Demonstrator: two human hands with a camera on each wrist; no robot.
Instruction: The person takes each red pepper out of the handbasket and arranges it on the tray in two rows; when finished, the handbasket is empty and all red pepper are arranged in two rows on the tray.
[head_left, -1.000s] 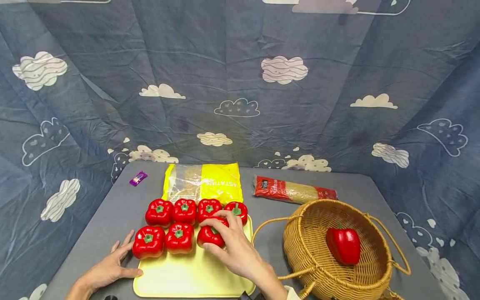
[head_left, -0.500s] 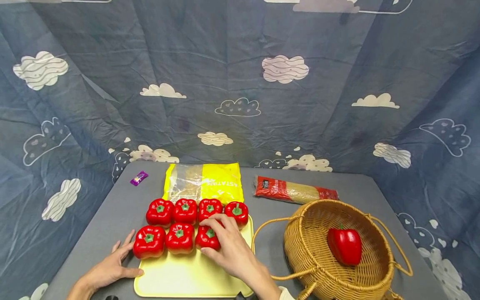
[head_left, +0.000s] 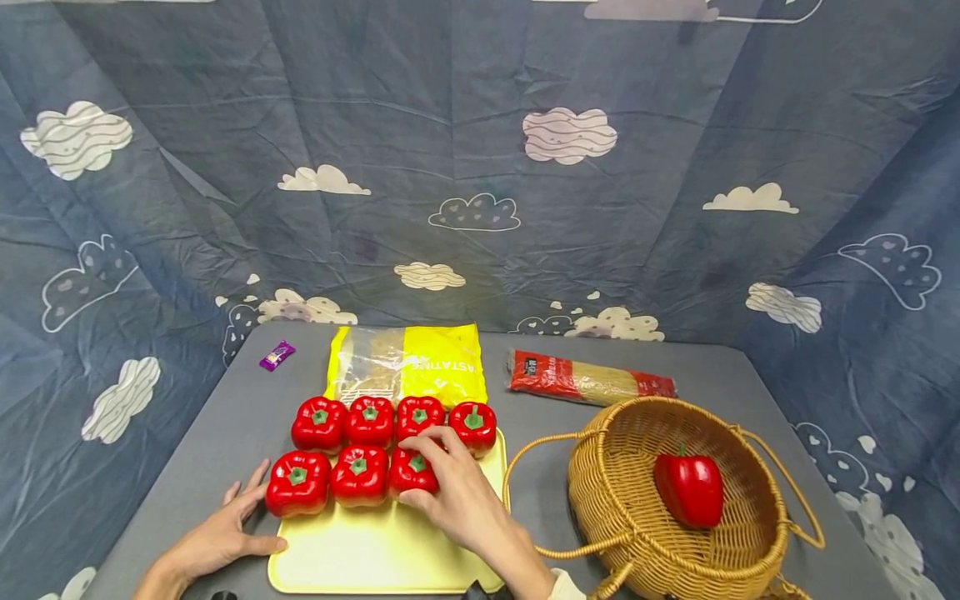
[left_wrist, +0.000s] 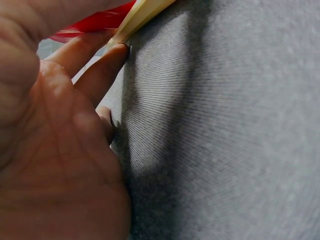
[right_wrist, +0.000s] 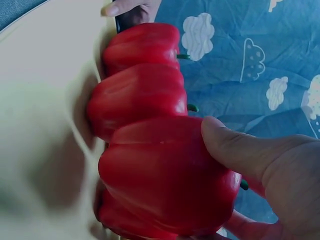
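Observation:
My right hand (head_left: pixel 465 496) holds a red bell pepper (right_wrist: pixel 160 172), thumb on one side and fingers on the other. That pepper stands stem up on the pale yellow tray (head_left: pixel 367 554), close beside another red bell pepper (head_left: pixel 360 477) in the front row. Behind them is a back row of several more peppers (head_left: pixel 369 422). At the tray's left edge, my left hand (head_left: pixel 213 537) lies with fingers extended; its thumb tip touches the rim near the leftmost front pepper (head_left: pixel 297 485). In the left wrist view, its fingertips (left_wrist: pixel 117 52) meet the tray's edge.
A wicker basket (head_left: pixel 600 500) with one red bell pepper (head_left: pixel 688 492) inside stands at the right. Behind the tray lie a yellow pasta bag (head_left: pixel 442 367) and a red noodle packet (head_left: pixel 547 375). A small purple wrapped packet (head_left: pixel 277 356) lies at the back left.
My right hand has moved slightly left with the held pepper, which now stands close against its neighbour in the front row. My left hand has stayed at the tray's edge.

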